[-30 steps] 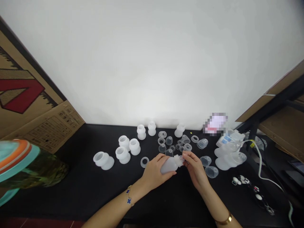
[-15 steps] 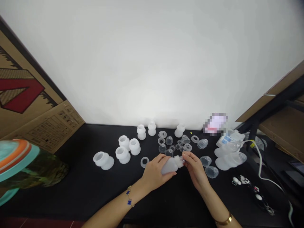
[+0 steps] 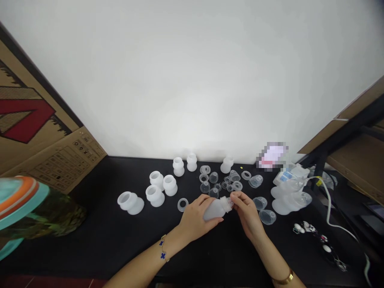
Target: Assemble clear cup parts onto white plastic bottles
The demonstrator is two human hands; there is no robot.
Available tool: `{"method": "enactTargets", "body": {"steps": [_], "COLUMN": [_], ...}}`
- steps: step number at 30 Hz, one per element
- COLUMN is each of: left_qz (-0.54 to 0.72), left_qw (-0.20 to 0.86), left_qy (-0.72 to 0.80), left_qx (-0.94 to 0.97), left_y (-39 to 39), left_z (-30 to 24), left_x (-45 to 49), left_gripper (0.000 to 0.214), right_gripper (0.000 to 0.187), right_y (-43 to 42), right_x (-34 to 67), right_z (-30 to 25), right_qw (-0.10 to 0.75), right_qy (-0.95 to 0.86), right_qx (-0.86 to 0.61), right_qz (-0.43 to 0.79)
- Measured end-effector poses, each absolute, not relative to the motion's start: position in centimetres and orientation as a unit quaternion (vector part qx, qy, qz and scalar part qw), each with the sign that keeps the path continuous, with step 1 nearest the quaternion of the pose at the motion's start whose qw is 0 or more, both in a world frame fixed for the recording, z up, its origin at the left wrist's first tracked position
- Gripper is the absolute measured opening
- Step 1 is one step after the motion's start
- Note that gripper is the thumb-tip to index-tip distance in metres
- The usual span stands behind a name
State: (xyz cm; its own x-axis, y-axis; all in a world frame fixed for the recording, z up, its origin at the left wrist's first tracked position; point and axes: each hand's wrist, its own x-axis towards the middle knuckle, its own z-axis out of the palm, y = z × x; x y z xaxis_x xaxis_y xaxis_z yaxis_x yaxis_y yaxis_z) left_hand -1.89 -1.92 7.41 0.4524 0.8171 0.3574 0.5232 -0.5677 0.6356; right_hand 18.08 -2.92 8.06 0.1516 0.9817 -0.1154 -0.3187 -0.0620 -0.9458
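My left hand (image 3: 196, 216) is wrapped round the body of a frosted white baby bottle (image 3: 214, 210), tilted with its collar to the right. At the collar end, my right hand (image 3: 244, 208) pinches the clear nipple (image 3: 230, 202) between thumb and fingertips. Left of the bottle a translucent collar ring (image 3: 183, 205) lies flat on the black table. Behind my hands are several clear nipples (image 3: 213, 177) and rings (image 3: 237, 186). Clear domed caps (image 3: 267, 217) lie close to the right of my right hand.
Several open white bottle bodies (image 3: 155, 195) stand at left and along the wall. Capped bottles (image 3: 285, 204) lie at right beside a white packet (image 3: 289, 175), a white cable (image 3: 329, 208) and a beaded charm strap (image 3: 322, 239). A large jug (image 3: 45, 212) and a cardboard box (image 3: 69, 160) flank the left.
Almost nothing differs. Both hands keep the same hold on the bottle and its nipple; the view has shifted very slightly.
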Motion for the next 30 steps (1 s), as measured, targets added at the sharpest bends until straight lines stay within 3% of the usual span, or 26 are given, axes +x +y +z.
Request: {"method": "enactTargets", "body": {"steps": [8, 14, 25, 30], "left_qz": [0.324, 0.324, 0.322, 0.315], "left_qw": [0.349, 0.437, 0.511, 0.528], "left_qy": [0.416, 0.397, 0.381, 0.376], "left_qx": [0.775, 0.739, 0.700, 0.693], "left_y": [-1.7, -1.5, -1.3, -1.3], "left_z": [8.6, 9.2, 8.9, 8.8], "left_x": [-1.9, -2.0, -2.1, -2.1], "left_gripper": [0.041, 0.035, 0.035, 0.034], "right_gripper": [0.019, 0.027, 0.029, 0.020], "right_y": [-3.0, -3.2, -3.4, -3.3], "right_x": [18.1, 18.2, 18.1, 18.2], "right_z": [8.1, 8.2, 8.7, 8.4], "right_qw": [0.606, 0.587, 0.559, 0.571], "right_qy": [-0.348, -0.365, -0.398, -0.406], "right_qx": [-0.468, -0.484, -0.493, -0.475], "right_qz": [0.541, 0.537, 0.535, 0.533]}}
